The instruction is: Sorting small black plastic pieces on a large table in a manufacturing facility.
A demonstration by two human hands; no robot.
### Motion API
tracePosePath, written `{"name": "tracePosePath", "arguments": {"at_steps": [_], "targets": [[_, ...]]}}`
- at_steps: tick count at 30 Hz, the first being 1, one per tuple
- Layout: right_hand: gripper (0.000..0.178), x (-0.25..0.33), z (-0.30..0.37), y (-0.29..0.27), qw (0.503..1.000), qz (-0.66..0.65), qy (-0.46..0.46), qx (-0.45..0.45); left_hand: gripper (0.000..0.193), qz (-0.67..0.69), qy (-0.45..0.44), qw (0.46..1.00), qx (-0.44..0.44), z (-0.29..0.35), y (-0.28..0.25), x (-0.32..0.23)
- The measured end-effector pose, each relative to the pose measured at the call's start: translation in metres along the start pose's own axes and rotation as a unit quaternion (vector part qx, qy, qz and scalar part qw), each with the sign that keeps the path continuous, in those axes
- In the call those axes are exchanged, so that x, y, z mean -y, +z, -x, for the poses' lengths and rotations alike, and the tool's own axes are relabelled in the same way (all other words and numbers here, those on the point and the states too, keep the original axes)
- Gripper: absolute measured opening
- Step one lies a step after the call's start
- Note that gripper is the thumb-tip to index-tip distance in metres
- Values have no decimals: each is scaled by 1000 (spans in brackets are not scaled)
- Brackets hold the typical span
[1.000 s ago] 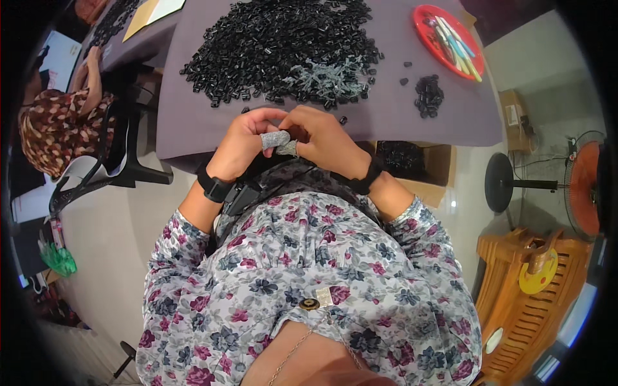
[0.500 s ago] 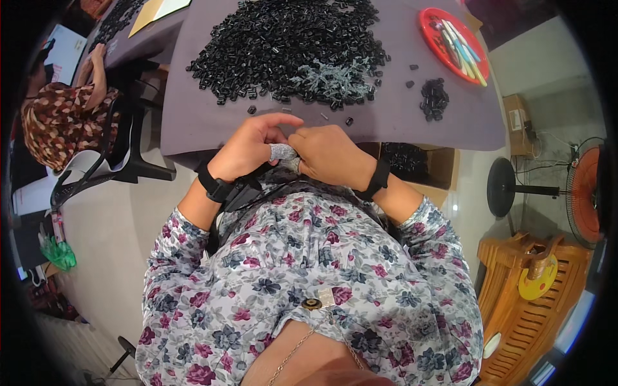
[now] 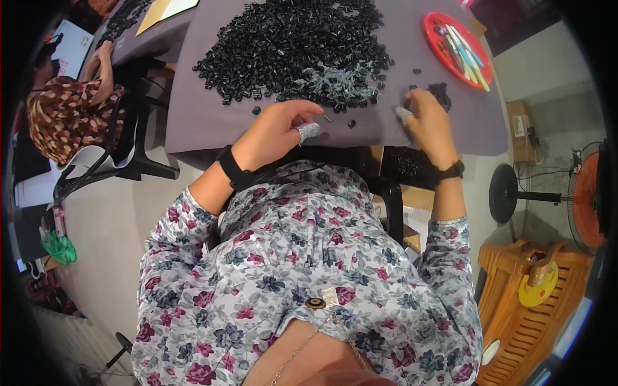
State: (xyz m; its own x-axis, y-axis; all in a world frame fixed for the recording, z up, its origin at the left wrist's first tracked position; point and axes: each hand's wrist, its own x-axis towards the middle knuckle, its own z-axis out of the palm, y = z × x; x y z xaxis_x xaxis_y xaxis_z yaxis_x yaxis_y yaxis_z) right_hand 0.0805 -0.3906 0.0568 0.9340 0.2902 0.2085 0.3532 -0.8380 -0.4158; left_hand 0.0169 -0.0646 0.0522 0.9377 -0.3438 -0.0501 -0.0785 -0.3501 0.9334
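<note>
My left hand (image 3: 277,128) hovers at the table's near edge, its index finger stretched out and the thumb apart, with a grey wrap (image 3: 309,132) around the thumb. I see nothing between those fingers. To the right, my right hand (image 3: 430,125) reaches over the table beside a small heap of black pieces (image 3: 441,96), partly covering it. Its thumb, also in a grey wrap (image 3: 404,115), stands apart from the index finger. Ahead of my left hand spreads a big pile of small glossy black pieces (image 3: 283,58), with grey-green slivers (image 3: 338,80) on its near side.
A red plate (image 3: 432,48) with pens or slim tools lies at the far right. One loose black piece (image 3: 352,123) sits near the front edge. Below the table is an open cardboard box (image 3: 418,196). Another person (image 3: 74,116) sits at a table to the left.
My hands were together at the table edge and have parted. My right hand has moved right to the small heap; my left hand stays near its place. The view has shifted slightly.
</note>
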Motion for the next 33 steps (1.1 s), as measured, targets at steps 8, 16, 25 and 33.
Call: {"name": "tracePosePath", "arguments": {"at_steps": [8, 16, 25, 33], "targets": [[26, 36, 11, 26, 990, -135, -45, 16, 43, -237, 155, 959, 3, -35, 11, 3], [21, 68, 7, 54, 986, -122, -91, 65, 39, -216, 109, 970, 14, -31, 14, 6], [29, 54, 9, 55, 969, -238, -27, 53, 41, -212, 131, 968, -19, -32, 19, 6], [31, 51, 14, 60, 965, -260, -23, 40, 24, -367, 154, 917, 42, -58, 31, -5]]}}
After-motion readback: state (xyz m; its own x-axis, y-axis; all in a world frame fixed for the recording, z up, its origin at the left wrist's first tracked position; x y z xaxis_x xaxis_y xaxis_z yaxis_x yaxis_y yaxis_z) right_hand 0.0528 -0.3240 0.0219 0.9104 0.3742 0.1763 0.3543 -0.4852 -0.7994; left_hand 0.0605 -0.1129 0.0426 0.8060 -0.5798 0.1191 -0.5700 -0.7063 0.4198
